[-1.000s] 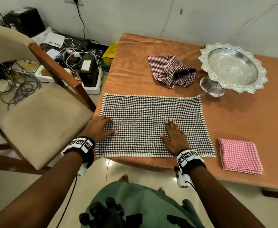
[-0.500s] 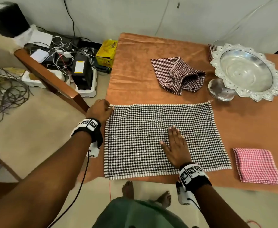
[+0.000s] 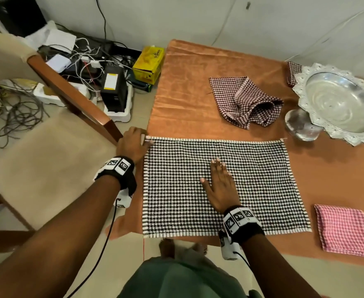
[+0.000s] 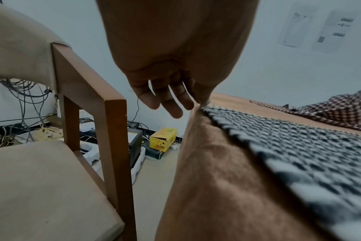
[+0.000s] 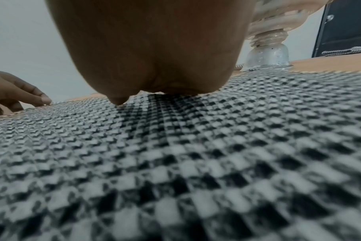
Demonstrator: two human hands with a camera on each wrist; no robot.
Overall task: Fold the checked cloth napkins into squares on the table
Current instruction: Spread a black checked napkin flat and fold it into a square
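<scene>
A black-and-white checked napkin lies spread flat near the front edge of the orange-covered table. My left hand is at its far left corner, and thumb and forefinger seem to pinch that corner while the other fingers hang over the table's edge. The right hand lies flat, fingers straight, pressing on the middle of the napkin. A maroon checked napkin lies crumpled further back. At the front right sits a pink checked napkin, folded into a square.
A silver footed bowl stands at the back right, with a small folded checked cloth behind it. A wooden chair with a beige seat stands close against the table's left side. Cables and a yellow box lie on the floor.
My left hand has slid from the napkin's near left part up along the left edge to its far left corner. The right hand stays flat on the cloth.
</scene>
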